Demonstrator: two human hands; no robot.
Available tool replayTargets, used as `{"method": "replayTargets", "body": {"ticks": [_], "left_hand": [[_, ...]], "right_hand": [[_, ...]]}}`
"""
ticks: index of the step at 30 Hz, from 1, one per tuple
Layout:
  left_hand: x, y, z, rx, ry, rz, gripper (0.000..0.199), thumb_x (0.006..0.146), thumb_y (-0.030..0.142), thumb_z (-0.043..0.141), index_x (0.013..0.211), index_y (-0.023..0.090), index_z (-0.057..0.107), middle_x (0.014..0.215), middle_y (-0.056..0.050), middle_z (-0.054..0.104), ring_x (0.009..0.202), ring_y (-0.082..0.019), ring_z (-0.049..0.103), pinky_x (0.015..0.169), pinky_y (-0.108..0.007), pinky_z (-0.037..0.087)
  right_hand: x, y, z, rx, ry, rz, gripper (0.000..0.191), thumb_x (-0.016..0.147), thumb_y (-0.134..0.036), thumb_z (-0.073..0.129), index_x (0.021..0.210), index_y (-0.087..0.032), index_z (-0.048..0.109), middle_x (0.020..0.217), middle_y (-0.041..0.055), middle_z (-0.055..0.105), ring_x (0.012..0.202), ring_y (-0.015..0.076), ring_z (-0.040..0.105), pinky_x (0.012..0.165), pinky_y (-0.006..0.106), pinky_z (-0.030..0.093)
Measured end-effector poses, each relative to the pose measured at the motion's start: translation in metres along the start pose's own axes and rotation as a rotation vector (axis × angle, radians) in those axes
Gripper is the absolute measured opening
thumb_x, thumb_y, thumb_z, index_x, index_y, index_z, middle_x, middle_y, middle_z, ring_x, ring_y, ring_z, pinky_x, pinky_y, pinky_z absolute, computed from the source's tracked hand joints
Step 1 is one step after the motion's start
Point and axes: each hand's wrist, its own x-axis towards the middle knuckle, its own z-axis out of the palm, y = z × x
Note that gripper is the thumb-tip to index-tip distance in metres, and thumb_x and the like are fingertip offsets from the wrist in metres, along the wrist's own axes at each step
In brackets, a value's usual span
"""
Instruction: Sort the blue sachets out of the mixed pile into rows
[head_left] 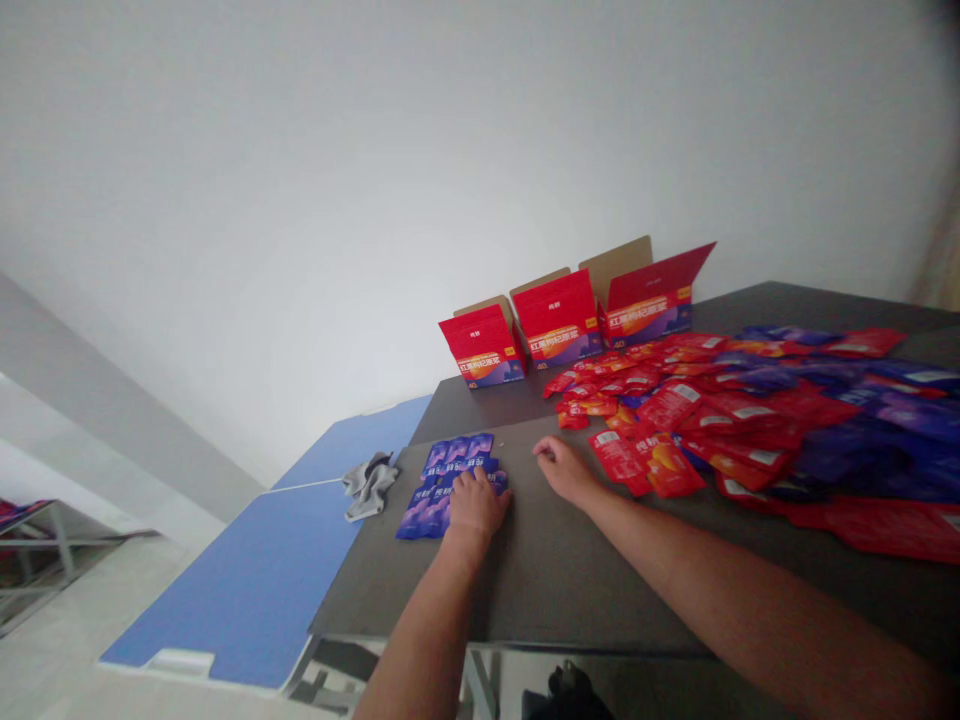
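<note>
In the head view, the left hand (478, 503) lies over the right side of a flat group of purple packets (431, 503) on the left part of the dark worktop (555, 595). Its fingers are slightly spread and bent over the packets, touching them, with the thumb out to the right. The right hand (564, 470) is above the worktop, between that group and a loose heap of red and purple packets (682, 405); its fingers are curled in towards the thumb, and whether they pinch anything I cannot tell. Three red boxes (559, 330) stand side by side behind the heap's left part, near the wall (300, 200), flaps raised. A crumpled grey cloth (370, 487) lies left of the purple packets, by a blue tabletop (255, 560)
</note>
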Motion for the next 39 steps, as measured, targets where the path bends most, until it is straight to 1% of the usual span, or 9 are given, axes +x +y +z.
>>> {"method": "replayTargets", "body": {"ticks": [4,7,11,13,15,19,24,28,39], "left_hand": [[-0.002,-0.001,0.0,0.042,0.058,-0.003,0.059,0.076,0.055,0.052,0.117,0.012,0.047,0.115,-0.019,0.053,0.11,-0.033,0.047,0.089,-0.039,0.037],[-0.008,0.005,0.002,0.048,0.085,0.008,0.054,0.078,0.051,0.051,0.116,0.013,0.047,0.116,-0.018,0.051,0.11,-0.033,0.046,0.088,-0.041,0.038],[-0.015,0.022,0.008,0.031,0.096,0.176,0.033,0.087,0.03,0.039,0.113,0.014,0.051,0.116,-0.017,0.051,0.111,-0.03,0.045,0.091,-0.042,0.037],[-0.015,0.033,0.012,0.006,0.066,0.266,0.034,0.087,0.019,0.032,0.113,0.013,0.053,0.12,-0.017,0.052,0.115,-0.028,0.044,0.094,-0.041,0.036],[-0.013,0.04,0.016,-0.025,0.04,0.314,0.04,0.087,0.015,0.029,0.119,0.011,0.052,0.129,-0.017,0.048,0.124,-0.027,0.038,0.099,-0.041,0.033],[-0.003,0.042,0.022,-0.059,0.023,0.296,0.048,0.085,0.014,0.031,0.131,0.009,0.043,0.14,-0.017,0.04,0.132,-0.028,0.028,0.106,-0.043,0.025],[0.003,0.034,0.024,-0.045,0.062,0.226,0.043,0.084,0.018,0.035,0.122,0.007,0.051,0.13,-0.02,0.048,0.129,-0.03,0.032,0.106,-0.045,0.023],[0.0,0.032,0.024,-0.025,0.078,0.221,0.043,0.085,0.017,0.032,0.12,0.004,0.052,0.127,-0.022,0.05,0.128,-0.03,0.034,0.106,-0.044,0.022],[-0.008,0.028,0.022,-0.024,-0.012,0.239,0.051,0.087,0.013,0.026,0.135,0.009,0.042,0.14,-0.017,0.04,0.133,-0.029,0.028,0.108,-0.046,0.022]], "right_hand": [[0.0,0.001,0.0,-0.018,-0.017,-0.006,0.014,0.068,-0.015,0.044,0.076,-0.02,0.055,0.08,0.0019,0.058,0.079,0.0171,0.054,0.074,0.029,0.042],[0.0,0.002,0.0,-0.024,-0.026,-0.005,0.015,0.068,-0.016,0.044,0.077,-0.019,0.056,0.08,0.0019,0.059,0.079,0.0167,0.054,0.073,0.029,0.042],[0.0,0.006,0.001,-0.031,-0.022,-0.032,0.014,0.069,-0.016,0.044,0.076,-0.02,0.056,0.08,0.0012,0.059,0.079,0.0161,0.055,0.073,0.028,0.042],[0.0,0.008,0.001,-0.047,-0.026,-0.035,0.014,0.07,-0.017,0.044,0.077,-0.02,0.056,0.08,0.0012,0.059,0.078,0.0161,0.055,0.074,0.029,0.042],[0.0,0.01,0.001,-0.057,-0.031,-0.033,0.014,0.071,-0.017,0.043,0.077,-0.02,0.056,0.08,0.0013,0.059,0.077,0.0162,0.055,0.074,0.03,0.043],[0.0,0.01,0.001,-0.054,-0.037,-0.018,0.015,0.07,-0.016,0.044,0.076,-0.02,0.056,0.078,0.0012,0.06,0.075,0.0163,0.056,0.072,0.03,0.043],[0.0,0.009,0.001,-0.059,-0.058,-0.005,0.014,0.071,-0.017,0.044,0.076,-0.02,0.057,0.076,0.0009,0.061,0.073,0.0163,0.056,0.071,0.03,0.043],[0.0,0.008,0.001,-0.033,-0.052,-0.003,0.013,0.071,-0.018,0.044,0.075,-0.02,0.057,0.075,0.0007,0.06,0.073,0.0165,0.056,0.071,0.03,0.043],[-0.001,0.008,0.001,-0.043,-0.064,0.015,0.012,0.071,-0.018,0.046,0.074,-0.02,0.058,0.073,0.0008,0.061,0.072,0.0167,0.056,0.07,0.029,0.043]]}}
